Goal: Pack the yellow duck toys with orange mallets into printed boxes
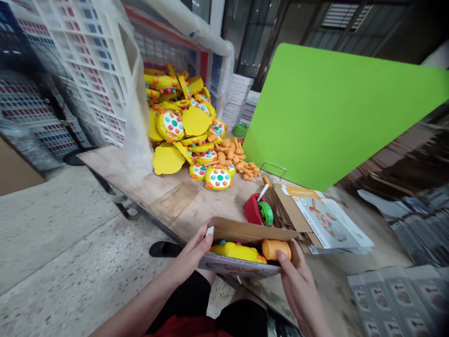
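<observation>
An open cardboard toy box point(242, 267), its printed side facing me, is held at the table's front edge. My left hand point(196, 247) is closed around its left end, with the thumb at a white flap. At the right end my right hand point(298, 276) grips the box, its thumb touching an orange toy mallet point(275, 250). Beside the mallet in the box lies a yellow duck-shaped toy point(235, 251), partly hidden by the box's front wall. The mallet's handle is out of sight.
A heap of yellow duck toys point(196, 120) spills from a tipped crate point(101, 61). Orange mallets point(229, 152) lie beside it. A red tape dispenser point(251, 209) stands behind the box. Flat printed cartons point(324, 220) are stacked right, before a green board point(322, 112).
</observation>
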